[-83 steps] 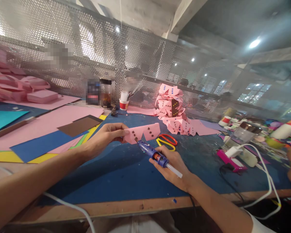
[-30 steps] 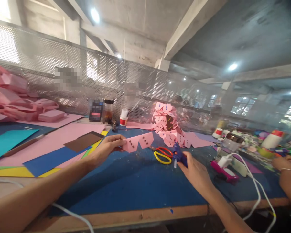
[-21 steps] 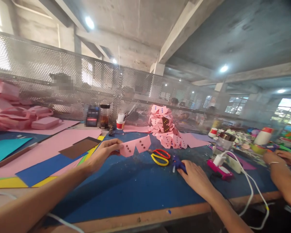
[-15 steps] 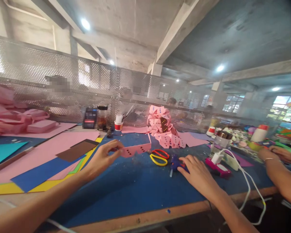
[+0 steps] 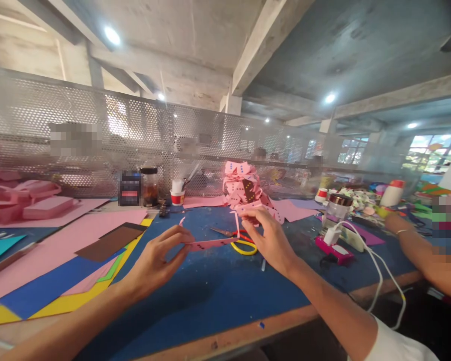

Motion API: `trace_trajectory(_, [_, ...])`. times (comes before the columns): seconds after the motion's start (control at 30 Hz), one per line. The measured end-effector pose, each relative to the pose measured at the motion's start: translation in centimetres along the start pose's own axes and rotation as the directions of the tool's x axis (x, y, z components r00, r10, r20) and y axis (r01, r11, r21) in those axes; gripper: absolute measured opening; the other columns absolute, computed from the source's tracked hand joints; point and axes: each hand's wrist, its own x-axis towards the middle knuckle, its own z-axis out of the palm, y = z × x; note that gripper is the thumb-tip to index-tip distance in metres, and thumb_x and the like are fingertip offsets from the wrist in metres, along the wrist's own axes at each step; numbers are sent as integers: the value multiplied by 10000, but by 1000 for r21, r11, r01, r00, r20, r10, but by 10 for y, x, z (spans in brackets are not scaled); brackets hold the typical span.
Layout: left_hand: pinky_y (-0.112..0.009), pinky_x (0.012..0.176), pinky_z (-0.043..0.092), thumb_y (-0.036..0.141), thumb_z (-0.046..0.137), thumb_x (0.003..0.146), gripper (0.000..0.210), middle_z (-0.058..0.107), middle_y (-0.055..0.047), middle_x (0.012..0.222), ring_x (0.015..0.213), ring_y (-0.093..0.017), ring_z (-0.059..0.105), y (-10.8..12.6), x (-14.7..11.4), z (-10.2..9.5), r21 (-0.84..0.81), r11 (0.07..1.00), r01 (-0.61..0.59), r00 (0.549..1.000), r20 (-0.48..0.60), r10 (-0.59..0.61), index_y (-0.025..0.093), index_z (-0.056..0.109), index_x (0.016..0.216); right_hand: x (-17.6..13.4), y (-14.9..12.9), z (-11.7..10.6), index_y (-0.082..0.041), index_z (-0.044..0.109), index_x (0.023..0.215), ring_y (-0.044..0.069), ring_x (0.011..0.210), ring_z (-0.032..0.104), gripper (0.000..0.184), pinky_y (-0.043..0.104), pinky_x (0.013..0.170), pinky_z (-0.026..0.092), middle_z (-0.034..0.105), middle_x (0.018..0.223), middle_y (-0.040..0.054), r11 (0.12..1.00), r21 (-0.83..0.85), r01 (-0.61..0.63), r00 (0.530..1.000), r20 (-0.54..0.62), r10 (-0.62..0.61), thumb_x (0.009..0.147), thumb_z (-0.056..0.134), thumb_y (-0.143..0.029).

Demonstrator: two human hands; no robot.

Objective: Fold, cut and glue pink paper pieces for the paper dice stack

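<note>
My left hand [image 5: 165, 253] is closed on the left end of a pink paper strip [image 5: 214, 243] with dark dots, held above the blue table mat. A narrow pink flap rises from the strip's right end, and the fingertips of my right hand [image 5: 265, 235] are pinched at its top. Just behind the strip lie scissors [image 5: 244, 246] with red and yellow handles, partly covered. A small pale tip [image 5: 263, 264] shows below my right hand. Beyond stands a pile of dotted pink paper pieces [image 5: 242, 185].
Coloured paper sheets [image 5: 108, 240] lie at left near pink boxes [image 5: 47, 206]. A red-white cup [image 5: 178, 197] and dark-lidded jar [image 5: 149, 188] stand at the back. To the right are a pink power strip [image 5: 334, 250], white cable [image 5: 378, 271], glass jar [image 5: 338, 208] and another person's arm [image 5: 417, 245].
My right hand has left the dark blue object on the mat and moved up and left to the strip's flap. My left hand still holds the strip. The view has shifted slightly.
</note>
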Motion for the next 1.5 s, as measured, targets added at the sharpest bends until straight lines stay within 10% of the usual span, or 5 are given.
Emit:
trace_trajectory(0.17, [-273,869,487,193,526,991,124,637,-49,1037,975,-171,627,1,0,0,18,1000,-16,1000,-2,16,203,649,1005,3,-10,2,-243,645,1113,186,951,640,153,370,930,516,652,1079,61,991,-62,115,993,9,-115,1009,539,-204])
trace_trajectory(0.43, [-272,878,489,197,511,993,147,648,-53,1065,986,-177,637,4,-3,1,10,999,-42,997,72,42,223,646,1042,30,29,22,-222,733,982,167,860,689,102,317,840,528,735,1054,42,963,114,-242,949,232,211,926,651,-242])
trace_trajectory(0.73, [-275,859,486,346,528,999,190,677,-34,991,934,-188,642,1,-2,3,-64,988,143,983,124,-135,226,670,960,30,49,39,-177,737,900,155,740,703,151,261,695,539,762,848,29,906,233,-353,907,322,271,931,643,-292])
trace_trajectory(1.13, [-305,681,498,628,556,892,411,709,-8,788,767,-239,654,-19,6,3,-44,900,433,894,145,-423,246,701,849,15,44,43,-240,767,943,195,1066,601,187,372,1017,463,690,1138,57,993,-2,120,967,227,-116,1002,612,-327])
trace_trajectory(1.5, [-332,749,553,578,584,902,360,774,-15,930,872,-279,716,-31,2,1,-92,864,496,860,194,-473,265,745,978,7,45,52,-194,730,841,174,991,633,104,315,978,464,718,996,46,992,-15,125,917,383,-110,936,691,-209])
